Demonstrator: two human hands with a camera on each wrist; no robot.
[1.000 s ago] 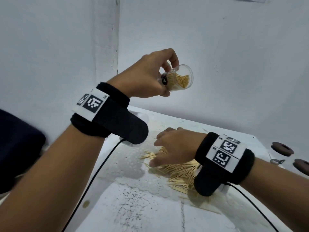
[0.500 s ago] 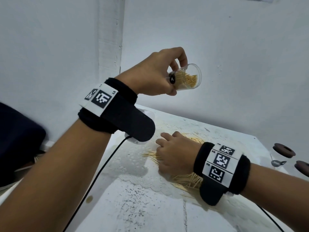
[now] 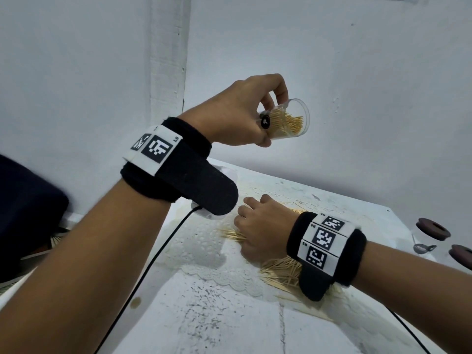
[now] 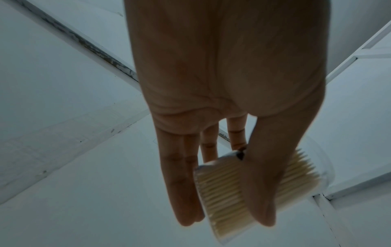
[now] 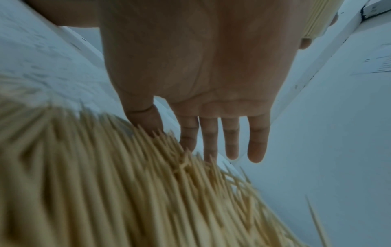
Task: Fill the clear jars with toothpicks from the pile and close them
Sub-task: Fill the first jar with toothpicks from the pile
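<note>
Head view showed the left hand raised well above the table, thumb and fingers curled round a clear jar tipped on its side, mouth toward the wall and already partly packed with toothpicks. Below it the right hand lay palm down on the pile of toothpicks; the right wrist view showed its fingers straight and slightly spread, gripping nothing, with the thumb and first fingers touching the sticks. The step in hand looked like gathering another bunch, and it would go best if the fingers raked sticks lying the same way into a tight bundle, then slid them in lengthwise along the ones already in the jar, with the mouth tipped up enough that none slid out. Two dark lids sat near the table's far right edge, well apart from the pile. Stray sticks reached toward the near right edge, so sweeping inward seemed safer; open room lay between the pile and the jar above it.
</note>
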